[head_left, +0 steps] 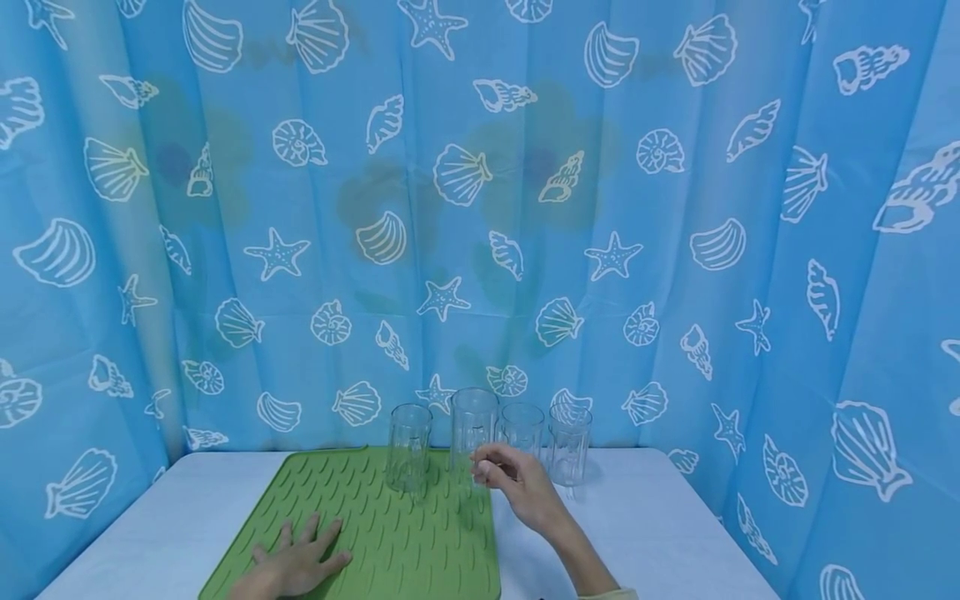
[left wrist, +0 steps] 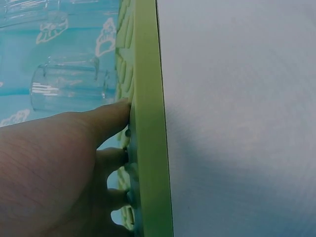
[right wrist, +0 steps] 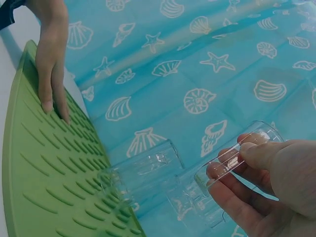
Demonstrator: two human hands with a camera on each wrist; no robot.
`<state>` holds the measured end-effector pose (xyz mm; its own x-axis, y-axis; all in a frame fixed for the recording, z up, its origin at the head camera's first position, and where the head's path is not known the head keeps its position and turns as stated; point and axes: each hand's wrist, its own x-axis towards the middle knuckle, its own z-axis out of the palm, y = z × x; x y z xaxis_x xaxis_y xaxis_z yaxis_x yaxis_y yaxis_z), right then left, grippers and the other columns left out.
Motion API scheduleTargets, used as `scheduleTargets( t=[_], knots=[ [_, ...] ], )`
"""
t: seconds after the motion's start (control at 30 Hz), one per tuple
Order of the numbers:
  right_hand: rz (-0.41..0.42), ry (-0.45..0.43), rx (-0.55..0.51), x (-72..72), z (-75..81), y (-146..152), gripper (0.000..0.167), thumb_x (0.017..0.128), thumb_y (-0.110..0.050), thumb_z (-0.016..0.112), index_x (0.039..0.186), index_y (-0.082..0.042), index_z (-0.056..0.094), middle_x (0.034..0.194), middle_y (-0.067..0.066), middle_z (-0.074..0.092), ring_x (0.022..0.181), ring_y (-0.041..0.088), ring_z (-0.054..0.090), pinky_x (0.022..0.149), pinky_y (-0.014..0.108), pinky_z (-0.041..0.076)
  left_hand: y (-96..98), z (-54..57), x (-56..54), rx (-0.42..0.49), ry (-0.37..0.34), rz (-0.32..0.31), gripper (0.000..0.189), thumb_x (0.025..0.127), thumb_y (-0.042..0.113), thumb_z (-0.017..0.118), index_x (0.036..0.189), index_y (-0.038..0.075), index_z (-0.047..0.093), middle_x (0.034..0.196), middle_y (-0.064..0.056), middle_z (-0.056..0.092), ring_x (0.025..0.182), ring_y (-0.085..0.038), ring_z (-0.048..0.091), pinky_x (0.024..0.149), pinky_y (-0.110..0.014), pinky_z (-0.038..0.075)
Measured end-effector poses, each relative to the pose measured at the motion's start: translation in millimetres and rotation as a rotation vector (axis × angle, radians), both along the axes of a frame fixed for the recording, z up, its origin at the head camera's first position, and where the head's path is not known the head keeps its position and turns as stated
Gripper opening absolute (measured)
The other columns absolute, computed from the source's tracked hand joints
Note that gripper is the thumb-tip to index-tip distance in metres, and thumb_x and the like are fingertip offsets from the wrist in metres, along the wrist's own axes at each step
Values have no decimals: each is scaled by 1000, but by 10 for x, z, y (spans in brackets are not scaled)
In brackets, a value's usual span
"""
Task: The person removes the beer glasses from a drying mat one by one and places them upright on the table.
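Note:
My left hand (head_left: 296, 562) rests with fingers spread on a green ridged mat (head_left: 390, 542). In the left wrist view, the left fingertips press on the mat beside its edge (left wrist: 150, 118). My right hand (head_left: 517, 483) grips a clear drinking glass (head_left: 474, 412) between thumb and fingers, over the mat's right back corner. The right wrist view shows the fingers curled round this held glass (right wrist: 259, 129). Another clear glass (head_left: 409, 442) stands upright on the back of the mat, left of the held one.
Two more clear glasses, one partly behind my right hand (head_left: 522, 417) and one farther right (head_left: 570, 450), stand on the white-covered table (head_left: 637, 533) beside the mat. A blue curtain (head_left: 480, 250) printed with white shells and starfish surrounds the table.

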<state>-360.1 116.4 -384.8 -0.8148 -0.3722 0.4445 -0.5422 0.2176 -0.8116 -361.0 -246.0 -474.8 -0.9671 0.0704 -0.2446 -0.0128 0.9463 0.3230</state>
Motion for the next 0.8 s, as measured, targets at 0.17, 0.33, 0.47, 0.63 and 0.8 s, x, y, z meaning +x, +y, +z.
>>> scheduleTargets(
  t=[0.17,0.33,0.47,0.63,0.8],
  knots=[
    [-1,-20,-16,10,2,5,27,103,-29,53,115,-8,66,106,18,70,94,22,70,85,30,60,35,63,40,23,-3,18,99,82,82,43,153,14,34,159,-28,22,138,-68,5,94,-90,2],
    [13,-35,-45,15,3,-2,29,103,-28,53,116,-5,65,107,19,69,96,24,70,88,37,59,123,243,181,25,31,11,90,88,71,49,151,9,36,154,-34,25,135,-71,8,94,-90,6],
    [45,-65,-98,12,3,-1,35,103,-27,52,120,2,61,111,23,66,100,25,70,90,35,58,149,307,236,16,40,7,88,89,69,50,151,7,37,154,-34,26,134,-71,10,95,-89,8],
    [83,-117,-195,14,-9,6,38,103,-26,53,123,5,57,116,28,62,102,20,69,92,33,57,170,336,238,0,34,6,88,89,70,50,150,7,37,153,-35,26,134,-71,10,95,-89,7],
    [94,-227,-345,55,-29,-8,42,100,-26,57,126,8,53,114,21,64,100,16,70,94,34,56,173,301,219,-5,35,10,89,89,70,50,150,7,37,153,-35,26,134,-71,10,95,-89,8]
  ],
)
